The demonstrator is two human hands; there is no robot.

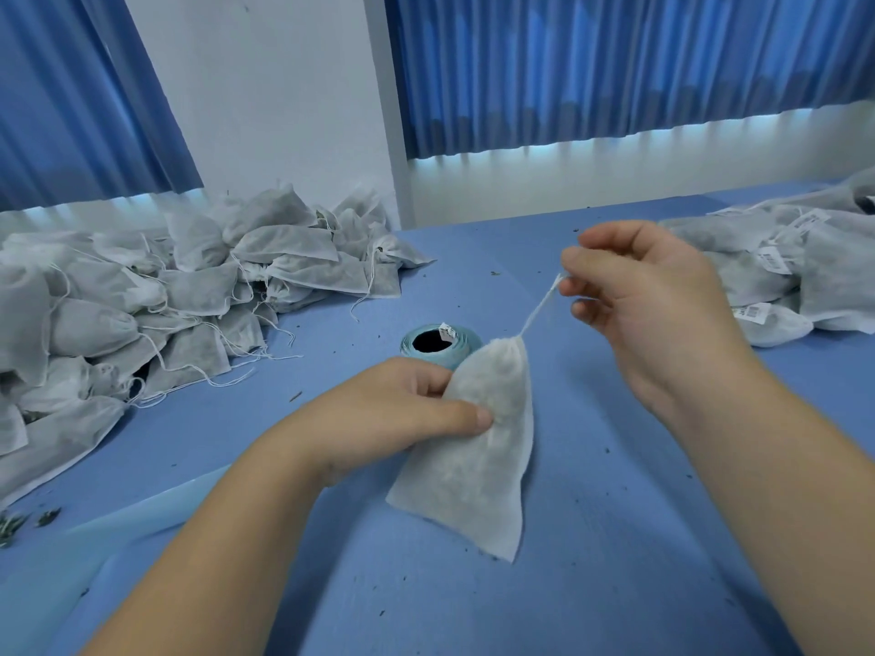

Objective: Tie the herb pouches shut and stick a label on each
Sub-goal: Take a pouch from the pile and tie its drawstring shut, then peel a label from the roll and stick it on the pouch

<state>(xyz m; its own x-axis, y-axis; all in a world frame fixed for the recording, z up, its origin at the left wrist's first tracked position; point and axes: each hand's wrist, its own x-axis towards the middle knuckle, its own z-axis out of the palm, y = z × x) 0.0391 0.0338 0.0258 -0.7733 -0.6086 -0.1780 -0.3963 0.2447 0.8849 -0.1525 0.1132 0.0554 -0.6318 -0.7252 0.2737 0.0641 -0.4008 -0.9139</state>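
Pouch (478, 447) gripped by left fingers (466, 414); right fingers (575, 265) pinch drawstring (540, 310).

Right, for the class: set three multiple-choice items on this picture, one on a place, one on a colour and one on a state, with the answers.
1. Where does the heap of labelled white fabric pouches lie?
A. far left
B. far right
C. in the person's lap

2. What colour is the round roll of label tape?
A. light blue
B. red
C. yellow

3. What is the right hand doing?
A. resting open, holding nothing
B. pinching the white drawstring
C. holding scissors

Answers:
1. B: barcode labels show on the pouches at the right.
2. A: the roll's rim is pale blue.
3. B: its fingertips pinch the taut string, while the left hand grips the held white fabric pouch.
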